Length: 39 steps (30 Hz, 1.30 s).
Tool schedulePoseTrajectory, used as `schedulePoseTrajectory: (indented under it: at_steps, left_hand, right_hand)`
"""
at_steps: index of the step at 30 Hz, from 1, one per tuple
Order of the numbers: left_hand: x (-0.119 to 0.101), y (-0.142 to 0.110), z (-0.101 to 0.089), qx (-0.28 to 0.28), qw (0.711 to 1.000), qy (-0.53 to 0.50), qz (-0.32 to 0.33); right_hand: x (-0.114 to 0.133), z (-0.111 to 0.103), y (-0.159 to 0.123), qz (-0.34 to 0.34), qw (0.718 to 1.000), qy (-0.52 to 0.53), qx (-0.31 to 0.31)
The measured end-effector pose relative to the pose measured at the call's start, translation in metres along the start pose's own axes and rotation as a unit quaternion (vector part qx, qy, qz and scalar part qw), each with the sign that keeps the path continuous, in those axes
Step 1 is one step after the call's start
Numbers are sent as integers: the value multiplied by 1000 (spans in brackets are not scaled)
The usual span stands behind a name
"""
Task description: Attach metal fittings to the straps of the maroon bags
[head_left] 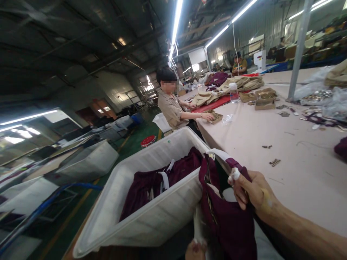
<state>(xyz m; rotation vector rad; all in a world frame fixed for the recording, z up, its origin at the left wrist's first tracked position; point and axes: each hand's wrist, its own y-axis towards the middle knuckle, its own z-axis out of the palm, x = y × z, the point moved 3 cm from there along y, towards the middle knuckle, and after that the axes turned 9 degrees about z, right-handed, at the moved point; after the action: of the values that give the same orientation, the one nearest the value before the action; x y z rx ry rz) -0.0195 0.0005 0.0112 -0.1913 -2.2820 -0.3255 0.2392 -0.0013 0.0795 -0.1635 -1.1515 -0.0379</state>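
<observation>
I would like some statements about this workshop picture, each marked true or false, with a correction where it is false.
1. The person's right hand grips a dark purple cloth garment. True.
2. The large white plastic tub holds beige garments. False: dark purple garments lie in it.
3. The person's left hand is out of view. False: it shows, partly cut off, at the bottom edge.
4. A clear plastic bottle stands on the pale pink table. True.
5. The round red stool stands on the table. False: it stands on the green floor.
6. The co-worker in the tan shirt has one hand at a small box of brass-coloured pieces. True.
</observation>
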Motion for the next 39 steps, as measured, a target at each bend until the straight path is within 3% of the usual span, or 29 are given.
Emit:
schedulePoseTrajectory:
  at_steps: [1,2,3,5,6,7,8,14,16,17,21,23,25,28,32,35,39]
  left_hand:
    - [-4,-6,9,-14,990,-140,-23]
    - [-5,-10,16,-33,945,-321,-59]
    - [-5,-12,21,-52,856,-505,-99]
    - [-3,-9,16,-75,640,-753,-137]
    - [-2,-5,6,-82,572,-807,-122]
    - [1,0,-9,-93,540,-832,-94]
    - [4,6,-25,-108,532,-837,-61]
    - [37,53,-113,-323,646,-689,61]
    - [41,75,-132,-368,644,-653,154]
    - [40,86,-140,-379,629,-646,210]
    - [38,120,-156,-339,534,-665,398]
    - [49,128,-164,-326,527,-659,426]
    - [68,128,-176,-347,557,-616,435]
    - [100,121,-197,-372,632,-511,448]
    - [127,110,-217,-337,715,-431,436]
    - [136,104,-223,-306,737,-431,421]
    - [144,98,-219,-259,739,-452,428]
  right_hand:
    - [-1,2,-1,7,999,29,15]
    - [-1,5,-3,13,998,52,27]
    - [0,7,-4,18,997,68,34]
    - [1,9,-6,23,996,78,32]
    - [2,9,-8,23,996,76,28]
    - [2,9,-10,25,997,68,26]
    - [2,9,-12,28,998,57,25]
    - [-2,11,-28,17,998,10,57]
    - [-4,15,-31,15,996,16,83]
    - [-4,16,-32,12,995,19,94]
    - [6,14,-33,-26,992,-16,122]
    - [12,9,-32,-46,988,-75,130]
    - [15,4,-31,-83,982,-131,108]
    - [9,-2,-29,-168,974,-146,36]
    - [-5,-3,-26,-282,950,-124,-48]
    - [-2,-2,-27,-379,907,-171,-65]
    - [11,-3,-31,-450,863,-227,-37]
